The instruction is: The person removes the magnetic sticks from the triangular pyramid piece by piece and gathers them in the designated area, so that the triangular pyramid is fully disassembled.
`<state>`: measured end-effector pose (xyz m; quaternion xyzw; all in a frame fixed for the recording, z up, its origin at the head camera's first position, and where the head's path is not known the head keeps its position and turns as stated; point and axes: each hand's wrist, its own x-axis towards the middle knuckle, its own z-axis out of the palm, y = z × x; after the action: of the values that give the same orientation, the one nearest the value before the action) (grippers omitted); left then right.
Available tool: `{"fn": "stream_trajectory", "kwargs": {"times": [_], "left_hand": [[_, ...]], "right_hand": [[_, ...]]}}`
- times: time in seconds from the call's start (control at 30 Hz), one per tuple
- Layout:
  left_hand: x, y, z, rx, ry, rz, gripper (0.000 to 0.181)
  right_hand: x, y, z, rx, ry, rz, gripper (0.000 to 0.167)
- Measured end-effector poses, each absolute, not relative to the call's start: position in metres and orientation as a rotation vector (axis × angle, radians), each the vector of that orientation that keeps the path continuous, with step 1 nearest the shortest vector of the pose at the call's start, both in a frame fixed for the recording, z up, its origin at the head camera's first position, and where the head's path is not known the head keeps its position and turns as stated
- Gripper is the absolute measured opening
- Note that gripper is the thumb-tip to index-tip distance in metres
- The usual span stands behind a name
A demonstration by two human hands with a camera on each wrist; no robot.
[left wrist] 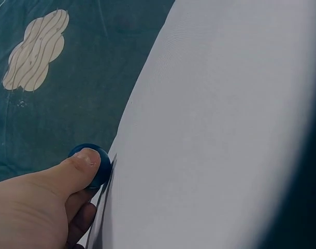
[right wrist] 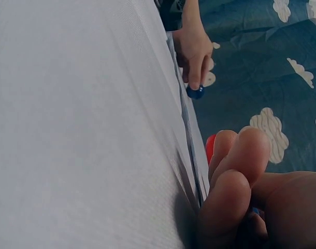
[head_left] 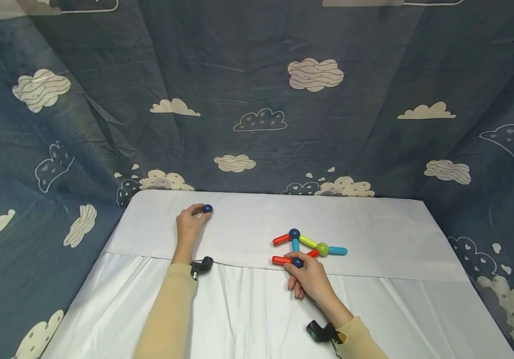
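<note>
My left hand [head_left: 189,224] pinches a dark blue ball [head_left: 208,208] between thumb and fingers near the table's far left side. In the left wrist view the thumb covers much of that ball [left wrist: 104,174]. With thumb and finger, my right hand [head_left: 314,279] pinches another dark blue ball [head_left: 298,263] at the near corner of a joined rod-and-ball figure. A red rod [head_left: 281,260] points left from this ball. The figure also has a light blue rod [head_left: 295,245], a third blue ball [head_left: 294,233], a yellow-green rod [head_left: 308,242] and a green ball [head_left: 323,250].
Another red rod [head_left: 281,240] sticks out left from the figure's far ball, and a blue rod [head_left: 338,251] points right from the green one. White cloth [head_left: 387,234] covers the table. A dark cloud-patterned curtain [head_left: 248,89] surrounds its back and sides.
</note>
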<state>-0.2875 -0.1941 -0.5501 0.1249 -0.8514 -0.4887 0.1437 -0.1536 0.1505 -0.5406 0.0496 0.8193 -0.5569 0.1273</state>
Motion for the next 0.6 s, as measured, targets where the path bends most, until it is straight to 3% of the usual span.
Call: {"fn": "stream_trajectory", "kwargs": {"times": [0.6], "left_hand": [[-0.2789,-0.1952,-0.5428,0.328,-2.374,-1.492,0.045]], "right_hand": [[-0.1546,0.1511,-0.5420,0.153,2.381,-1.624,0.034]]}}
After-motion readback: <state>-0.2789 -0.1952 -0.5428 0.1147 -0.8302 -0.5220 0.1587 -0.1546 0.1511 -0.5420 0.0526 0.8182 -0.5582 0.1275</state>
